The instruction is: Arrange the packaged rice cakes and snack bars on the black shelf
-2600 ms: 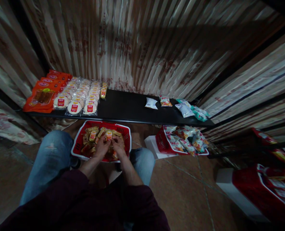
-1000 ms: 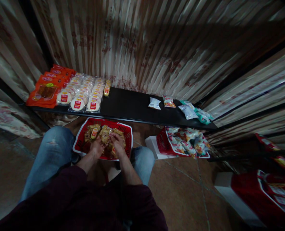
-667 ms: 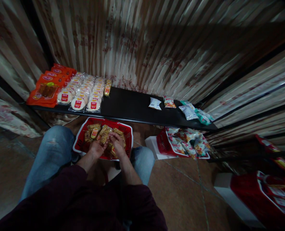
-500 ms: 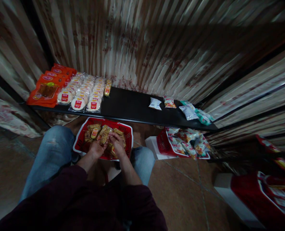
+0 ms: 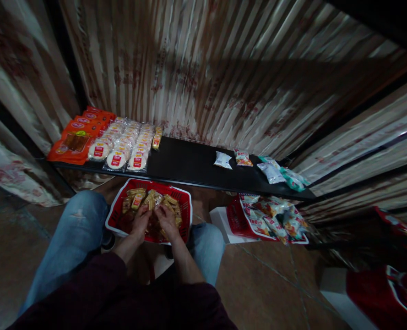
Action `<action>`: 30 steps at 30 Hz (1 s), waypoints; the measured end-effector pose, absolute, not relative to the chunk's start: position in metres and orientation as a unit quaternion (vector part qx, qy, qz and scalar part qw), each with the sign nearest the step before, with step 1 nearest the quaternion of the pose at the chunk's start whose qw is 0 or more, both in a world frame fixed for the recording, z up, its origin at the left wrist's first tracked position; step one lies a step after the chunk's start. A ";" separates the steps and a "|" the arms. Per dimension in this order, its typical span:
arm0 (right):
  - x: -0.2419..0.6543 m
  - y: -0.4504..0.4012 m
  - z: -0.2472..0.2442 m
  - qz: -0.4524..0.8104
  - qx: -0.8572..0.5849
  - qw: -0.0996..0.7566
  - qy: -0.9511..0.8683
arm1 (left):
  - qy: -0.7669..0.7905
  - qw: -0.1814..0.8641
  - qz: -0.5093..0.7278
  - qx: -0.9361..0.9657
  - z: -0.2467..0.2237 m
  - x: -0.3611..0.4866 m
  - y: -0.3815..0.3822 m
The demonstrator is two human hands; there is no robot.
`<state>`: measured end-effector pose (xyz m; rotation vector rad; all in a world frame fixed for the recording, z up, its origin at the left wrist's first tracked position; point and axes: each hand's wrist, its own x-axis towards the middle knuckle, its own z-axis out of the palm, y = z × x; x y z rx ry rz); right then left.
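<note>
Between my knees stands a red basket with a white rim, holding many small yellow-wrapped snack packets. Both my hands are inside it, close together. My left hand has its fingers closed at the lower left of a yellow snack packet in the middle. From the other side my right hand pinches at the same packet's clear wrapper. The fingertips are partly hidden, so the exact grip is hard to make out.
Over the basket runs a black shelf. Orange bags, rows of round white crackers and one yellow packet sit at its left; small bags lie rightward. Another red basket of bagged snacks stands right.
The view has tilted up a little, so the shelf and basket appear lower. My hands have stayed in the basket around the snack packet, with the fingers shifting slightly.
</note>
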<state>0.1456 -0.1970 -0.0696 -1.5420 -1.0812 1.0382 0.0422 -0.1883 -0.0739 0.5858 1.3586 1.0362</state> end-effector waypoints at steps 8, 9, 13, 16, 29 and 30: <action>0.146 -0.197 -0.075 0.411 -0.667 0.466 -0.411 | 0.607 0.539 0.443 0.380 -0.068 0.046 -0.196; 0.145 -0.197 -0.075 0.410 -0.669 0.468 -0.406 | 0.606 0.532 0.443 0.391 -0.067 0.046 -0.196; 0.145 -0.196 -0.079 0.418 -0.666 0.486 -0.381 | 0.599 0.518 0.447 0.417 -0.066 0.048 -0.198; 0.145 -0.195 -0.082 0.420 -0.663 0.508 -0.355 | 0.593 0.515 0.450 0.425 -0.066 0.050 -0.198; 0.150 -0.193 -0.059 0.344 -0.631 0.512 -0.471 | 0.561 0.431 0.491 0.509 -0.074 0.048 -0.186; 0.150 -0.192 -0.056 0.339 -0.632 0.508 -0.478 | 0.563 0.426 0.493 0.509 -0.072 0.048 -0.184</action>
